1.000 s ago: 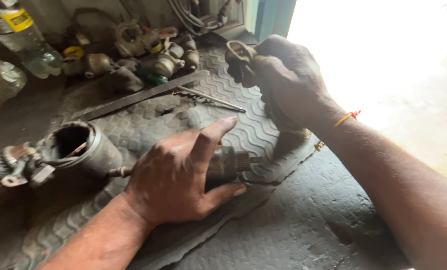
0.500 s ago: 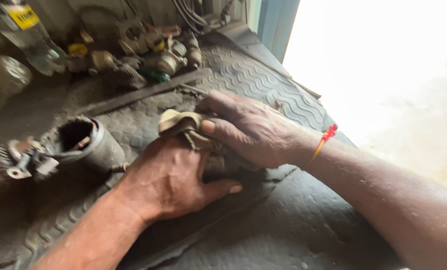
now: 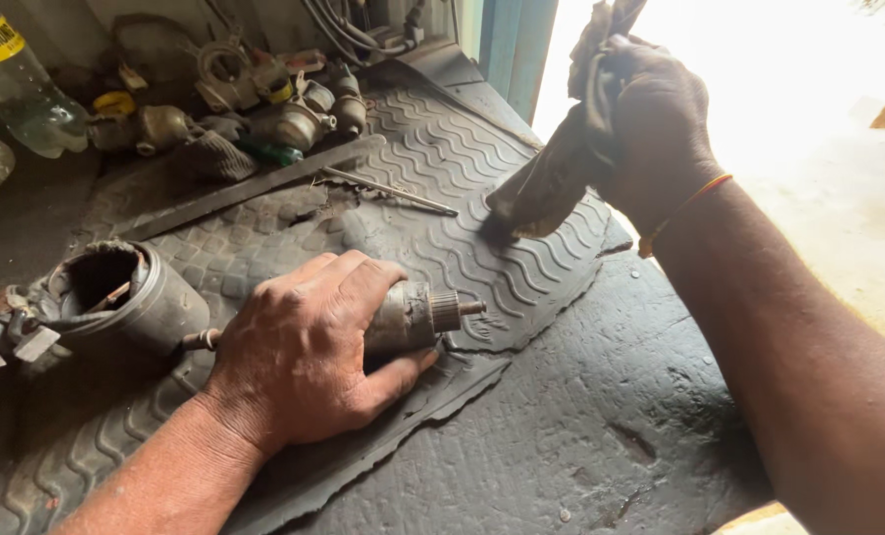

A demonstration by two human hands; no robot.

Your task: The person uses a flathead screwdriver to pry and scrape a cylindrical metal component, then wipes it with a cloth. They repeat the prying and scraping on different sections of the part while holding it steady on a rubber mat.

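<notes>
Dark workbench (image 3: 581, 456), ribbed rubber mat (image 3: 482, 248), metal housing (image 3: 135, 297), bottle (image 3: 26, 89)

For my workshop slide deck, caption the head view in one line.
Left hand pins a cylindrical metal motor part on a rubber mat; right hand lifts a dirty rag.

The left hand (image 3: 309, 362) lies palm down, fingers curled in a grip. The right hand (image 3: 655, 124) is raised, fist closed, forearm stretched out.

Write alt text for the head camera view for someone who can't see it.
A person's left hand presses a grimy cylindrical metal part onto a ribbed rubber mat, while the right hand holds a dirty rag raised above it. A hollow metal housing lies to the left, with assorted small parts behind.
</notes>
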